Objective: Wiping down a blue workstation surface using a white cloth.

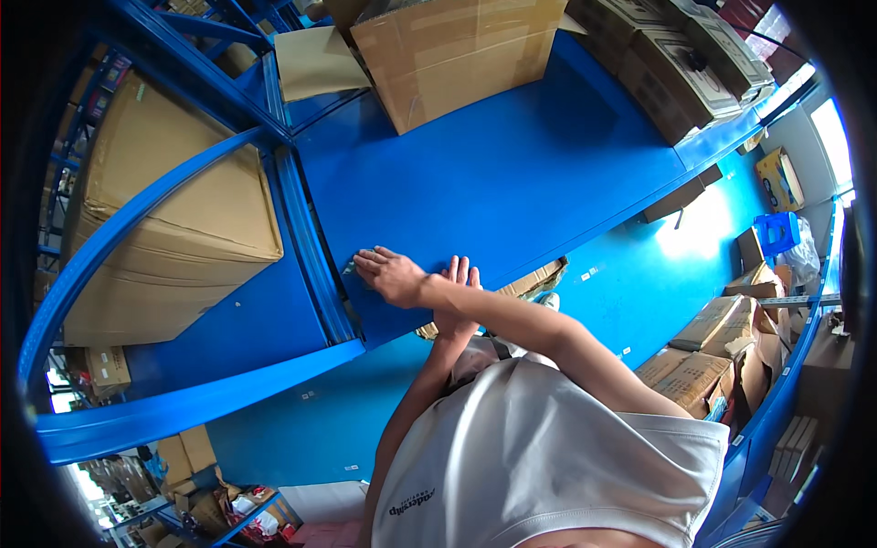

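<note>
My right hand [392,275] lies palm down on the blue metal shelf board [438,198], near its left end beside the upright. A small greenish-white piece [349,267] shows at its fingertips; what lies beneath the palm is hidden. My right forearm crosses over my left wrist. At the shelf's front edge, my left hand [458,294] points its fingers up towards the board, palm partly showing, with nothing seen in it. Further back on the board stands a large taped cardboard box [459,61] with a flap out to the left.
A blue upright [312,246] and curved-looking beams [205,404] border the left side, with a big carton [171,219] beyond. Stacked boxes [678,75] stand at the back right. Torn cartons [692,377] line the right side of the blue floor; a blue plastic stool [777,233] is farther off.
</note>
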### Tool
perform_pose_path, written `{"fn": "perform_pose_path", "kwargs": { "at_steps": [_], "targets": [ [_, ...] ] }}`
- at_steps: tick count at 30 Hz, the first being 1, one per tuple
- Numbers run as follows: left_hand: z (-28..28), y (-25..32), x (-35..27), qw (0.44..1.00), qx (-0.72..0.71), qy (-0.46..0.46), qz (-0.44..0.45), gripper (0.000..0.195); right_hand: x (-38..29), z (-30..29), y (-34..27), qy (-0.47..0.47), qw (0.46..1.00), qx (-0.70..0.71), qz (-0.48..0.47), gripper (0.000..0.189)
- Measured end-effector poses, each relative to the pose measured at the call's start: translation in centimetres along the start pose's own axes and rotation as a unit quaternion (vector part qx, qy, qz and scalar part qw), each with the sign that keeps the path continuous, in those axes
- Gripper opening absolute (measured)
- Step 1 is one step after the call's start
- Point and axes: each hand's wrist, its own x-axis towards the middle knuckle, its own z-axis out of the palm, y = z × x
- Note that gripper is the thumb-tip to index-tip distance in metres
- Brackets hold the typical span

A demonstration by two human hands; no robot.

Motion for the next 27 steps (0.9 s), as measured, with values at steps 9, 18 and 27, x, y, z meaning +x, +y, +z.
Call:
{"fn": "perform_pose_path", "kwargs": {
  "at_steps": [9,18,27],
  "targets": [
    [-1.5,0.5,0.2,0.994,-0.103,0.026,-0.035,0.034,-15.7,-9.5,17.9,0.131,0.952,-0.099,0.259,0.039],
    [-2.5,0.9,1.3,0.989,-0.096,0.105,-0.030,0.038,-26.8,-11.5,23.2,0.250,0.807,-0.286,0.453,0.040],
    [-4.5,-0.3,0.2,0.951,-0.247,0.179,-0.056,0.053,-8.9,-2.3,3.9,0.257,0.960,-0.046,0.105,0.032]
  ]
}}
